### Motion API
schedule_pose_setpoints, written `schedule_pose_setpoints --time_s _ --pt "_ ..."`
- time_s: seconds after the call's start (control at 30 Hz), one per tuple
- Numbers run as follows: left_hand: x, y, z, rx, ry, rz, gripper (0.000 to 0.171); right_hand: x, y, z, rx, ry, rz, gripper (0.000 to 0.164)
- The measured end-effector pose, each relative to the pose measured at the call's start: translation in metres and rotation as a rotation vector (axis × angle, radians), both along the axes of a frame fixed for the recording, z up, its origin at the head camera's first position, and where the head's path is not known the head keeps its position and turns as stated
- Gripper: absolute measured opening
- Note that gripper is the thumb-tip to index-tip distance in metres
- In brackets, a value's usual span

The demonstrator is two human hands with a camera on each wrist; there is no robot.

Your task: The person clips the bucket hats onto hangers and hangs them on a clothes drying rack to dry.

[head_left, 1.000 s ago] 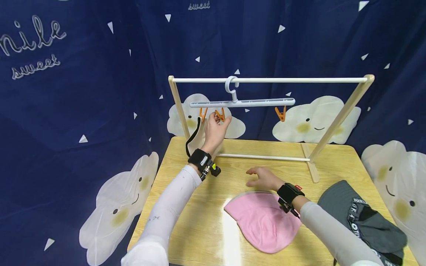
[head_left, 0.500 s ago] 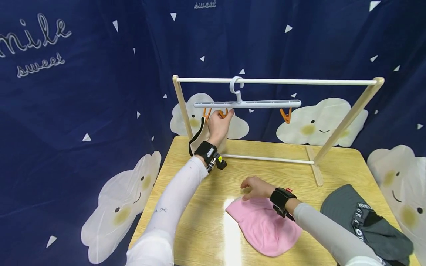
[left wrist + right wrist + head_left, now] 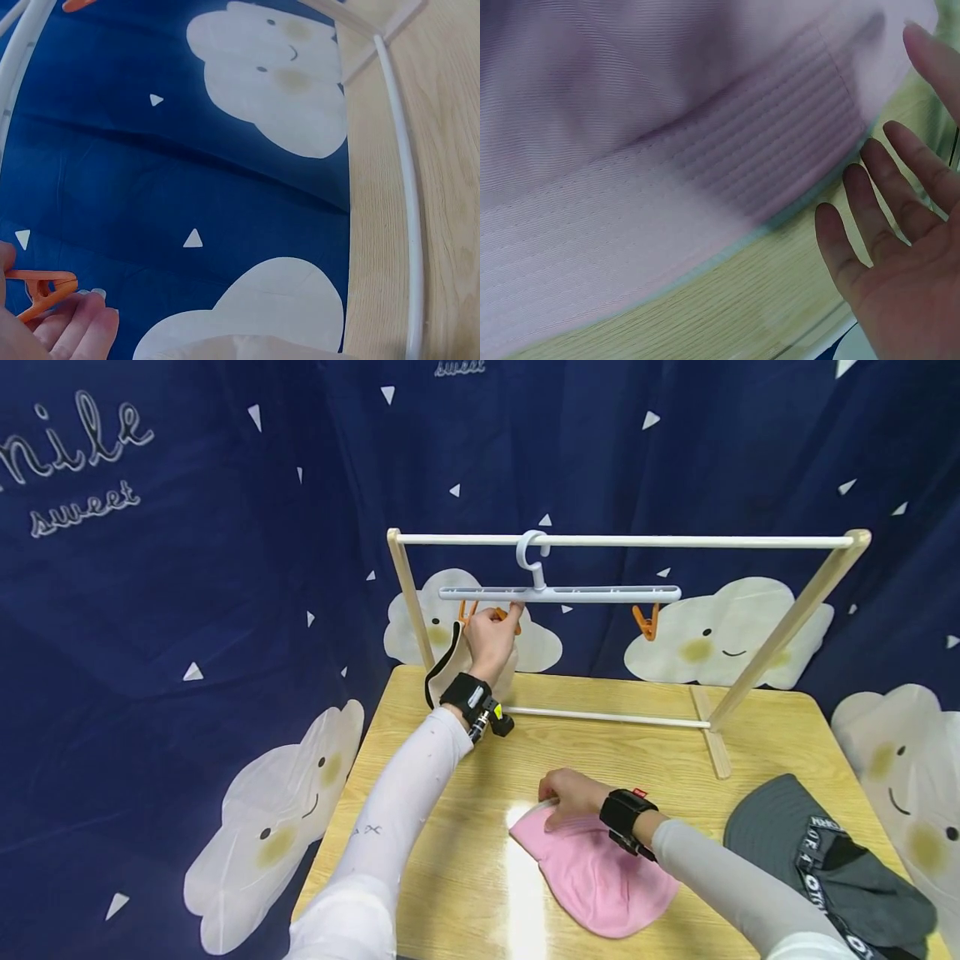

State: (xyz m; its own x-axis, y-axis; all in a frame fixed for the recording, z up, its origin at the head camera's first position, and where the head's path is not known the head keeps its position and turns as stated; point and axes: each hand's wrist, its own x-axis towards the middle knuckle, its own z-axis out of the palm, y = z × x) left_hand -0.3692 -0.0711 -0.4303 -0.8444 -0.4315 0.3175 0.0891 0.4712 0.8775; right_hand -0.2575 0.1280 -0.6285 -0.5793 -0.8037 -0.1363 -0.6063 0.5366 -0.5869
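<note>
Orange clip (image 3: 66,284) in left hand (image 3: 491,647), right hand (image 3: 576,795) at pink hat (image 3: 607,885)

The orange clip is pinched between thumb and fingers of the left hand, just under the left part of the white hanger (image 3: 600,595). Nothing is gripped by the right hand: its fingers are kept spread at the brim of the pink hat, which is laid on the wooden tabletop (image 3: 442,852). Whether the brim is touched cannot be told. A dark grey hat (image 3: 772,818) is placed farther to the right.
</note>
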Motion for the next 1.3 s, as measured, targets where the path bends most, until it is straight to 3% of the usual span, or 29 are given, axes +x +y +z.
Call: schedule_pose_setpoints --time_s 0.3,0.43,0.6,0.77,0.93,1.1,1.3 --pt "0.001 -0.004 0.000 -0.015 0.016 -0.025 0.049 0.007 -0.005 -0.005 0.160 0.147 0.038 0.055" --pt "0.000 -0.004 0.000 -0.024 0.014 -0.030 0.049 0.009 -0.005 -0.004 0.174 0.147 0.030 0.048" --pt "-0.001 -0.004 -0.002 -0.015 0.013 -0.044 0.049 0.006 -0.004 -0.002 0.156 0.142 0.052 0.034" --pt "0.000 -0.006 -0.001 -0.023 0.009 -0.055 0.050 -0.001 0.000 -0.005 0.063 0.094 0.111 0.016" --pt "0.007 -0.010 0.005 -0.054 -0.021 -0.081 0.049 -0.002 0.001 0.000 -0.004 0.057 0.167 0.015" --pt "0.009 -0.013 0.007 -0.083 -0.034 -0.107 0.052 0.003 -0.001 0.013 -0.011 0.131 0.195 0.019" --pt "0.009 -0.014 0.008 -0.079 -0.057 -0.129 0.052 0.009 -0.008 0.034 0.024 0.294 0.147 0.030"
